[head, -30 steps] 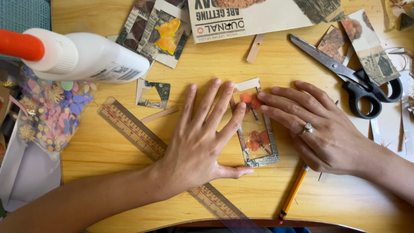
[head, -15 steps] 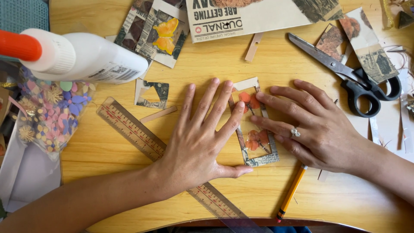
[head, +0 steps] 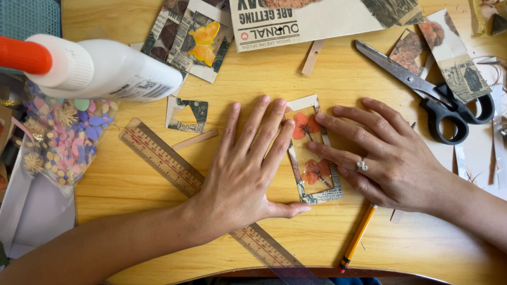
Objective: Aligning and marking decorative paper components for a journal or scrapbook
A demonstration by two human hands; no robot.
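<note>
**Two flat hands press a little flower card**

Head view: The left hand (head: 248, 169) lies open and flat, fingers spread, on the left side of the small flower card (head: 312, 153). The right hand (head: 388, 158) is open too, and its fingertips rest on the right edge of the card. Neither hand grips anything.

The card sits in the middle of the wooden bench (head: 338, 79), between the two hands. To do this well, I think both hands should push straight down and stay flat, so the card does not slide or wrinkle.

The card is a narrow upright strip. It has two pressed orange flowers, one above the other, and a frame of cut printed paper around it.

A ruler (head: 163, 161) runs under the left wrist. A pencil (head: 359, 237) lies below the right hand. Scissors (head: 433, 92) rest to the right, and a glue bottle (head: 105, 68) lies on its side at the left.
</note>
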